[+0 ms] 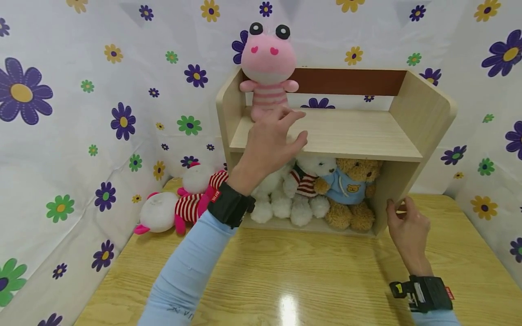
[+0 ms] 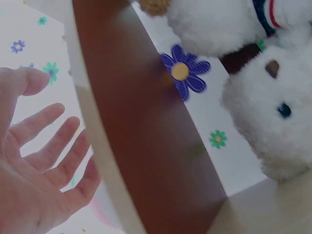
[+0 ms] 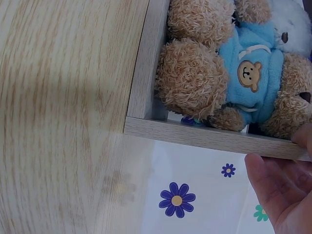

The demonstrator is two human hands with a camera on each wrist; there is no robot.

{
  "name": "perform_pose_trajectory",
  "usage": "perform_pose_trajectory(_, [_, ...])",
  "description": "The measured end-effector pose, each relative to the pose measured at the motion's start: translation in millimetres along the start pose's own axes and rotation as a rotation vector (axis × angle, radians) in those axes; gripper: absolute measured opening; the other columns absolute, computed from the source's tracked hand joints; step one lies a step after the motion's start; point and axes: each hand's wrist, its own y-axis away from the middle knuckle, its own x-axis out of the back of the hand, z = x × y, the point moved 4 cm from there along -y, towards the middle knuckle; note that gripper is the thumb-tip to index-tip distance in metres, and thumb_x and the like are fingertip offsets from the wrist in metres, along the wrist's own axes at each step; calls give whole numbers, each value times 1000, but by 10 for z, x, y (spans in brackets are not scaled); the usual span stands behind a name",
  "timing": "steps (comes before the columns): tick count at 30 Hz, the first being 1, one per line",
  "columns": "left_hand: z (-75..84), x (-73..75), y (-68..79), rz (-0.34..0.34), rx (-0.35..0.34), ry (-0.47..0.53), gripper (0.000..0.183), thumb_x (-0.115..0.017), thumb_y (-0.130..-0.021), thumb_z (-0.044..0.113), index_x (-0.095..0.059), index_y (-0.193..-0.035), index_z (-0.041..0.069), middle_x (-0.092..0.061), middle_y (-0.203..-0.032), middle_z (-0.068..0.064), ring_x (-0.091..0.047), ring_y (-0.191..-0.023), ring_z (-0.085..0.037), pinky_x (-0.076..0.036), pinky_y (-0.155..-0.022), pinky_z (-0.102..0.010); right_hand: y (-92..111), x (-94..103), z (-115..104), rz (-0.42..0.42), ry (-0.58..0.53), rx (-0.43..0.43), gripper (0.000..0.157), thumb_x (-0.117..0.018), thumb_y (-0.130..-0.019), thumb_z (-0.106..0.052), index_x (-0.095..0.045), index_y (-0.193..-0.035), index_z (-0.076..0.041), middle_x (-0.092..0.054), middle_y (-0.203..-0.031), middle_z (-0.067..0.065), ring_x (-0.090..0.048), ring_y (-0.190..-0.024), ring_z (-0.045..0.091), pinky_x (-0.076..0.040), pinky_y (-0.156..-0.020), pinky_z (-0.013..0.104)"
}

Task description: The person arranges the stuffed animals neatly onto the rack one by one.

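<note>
A pink plush toy (image 1: 269,56) with bulging black-and-white eyes and a striped body sits at the left end of the upper board of a small wooden shelf (image 1: 359,131). In the head view my left hand (image 1: 267,140) is in front of the toy's lower body, covering part of it. The left wrist view shows that hand's fingers (image 2: 66,165) loosely spread, with nothing in them. My right hand (image 1: 409,231) grips the front edge of the shelf's right side panel (image 3: 209,136). Beside it, a brown teddy bear (image 1: 352,185) in a blue hoodie sits on the lower level.
White plush bears (image 1: 303,190), one in a striped top, fill the lower level beside the teddy. Two white-headed plush toys (image 1: 159,213) with red-striped bodies lie on the wooden table (image 1: 318,280), left of the shelf. A flower-patterned cloth (image 1: 81,149) hangs behind and around.
</note>
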Motion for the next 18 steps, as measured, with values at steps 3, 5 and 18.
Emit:
perform_pose_trajectory(3, [121,-3,45,5,-62,14,37,-68,-96,30,-70,-129,14,-67,-120,-8,-66,-103,-23,-55,-75,-36,-16,-3,1,7,-8,6,14,-69,-91,-5,-64,-90,8,-70,-69,24,-66,-50,27,-35,-52,4])
perform_pose_trajectory(5, [197,-23,94,0,-98,18,37,-68,-95,30,-70,-129,14,-67,-122,-8,-66,-105,-23,-54,-78,-37,-18,-1,9,13,-12,6,14,-69,-90,-5,-64,-88,7,-70,-67,23,-62,-48,9,-35,-51,5])
perform_pose_trajectory(18, [529,-190,641,-47,-327,16,38,-67,-97,37,-69,-131,20,-67,-128,-4,-63,-118,-23,-52,-96,-42,24,-11,34,10,-23,14,15,-69,-90,-4,-67,-97,9,-71,-70,25,-68,-55,41,-35,-54,2])
